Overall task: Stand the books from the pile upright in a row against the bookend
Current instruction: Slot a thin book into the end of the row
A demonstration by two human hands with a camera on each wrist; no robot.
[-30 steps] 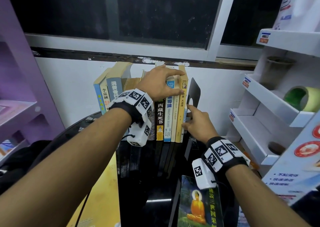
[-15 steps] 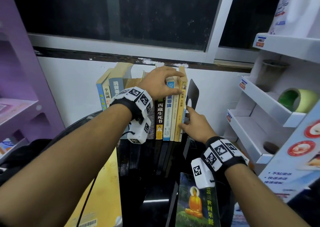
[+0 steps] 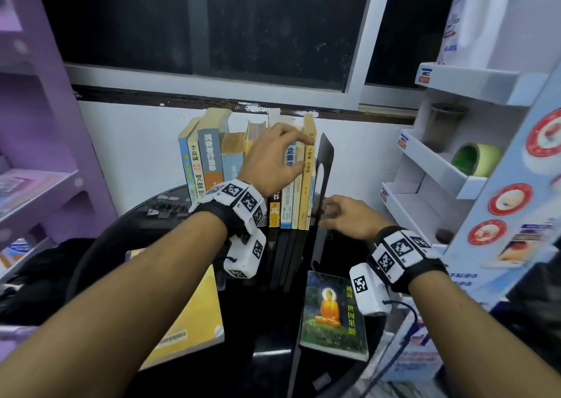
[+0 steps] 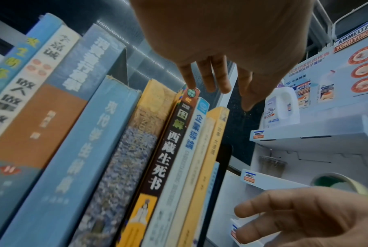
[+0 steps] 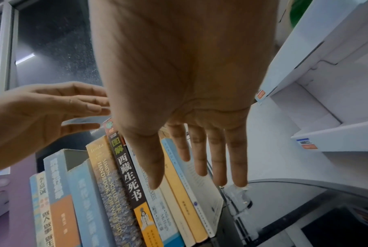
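Black table (image 3: 264, 355) | left hand (image 3: 270, 162) loose atop upright books (image 3: 212, 160) | right hand (image 3: 349, 217) loose near bookend (image 3: 324, 167)

Left hand (image 3: 274, 162) raised, fingers arched; right hand (image 3: 349, 217) lower, seemingly relaxed.

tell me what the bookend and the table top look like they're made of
Bookend: looks like thin sheet metal, dark painted finish; flat upright plate with a cutout. Table top: likely black glass or gloss lacquer; it mirrors the books and light.
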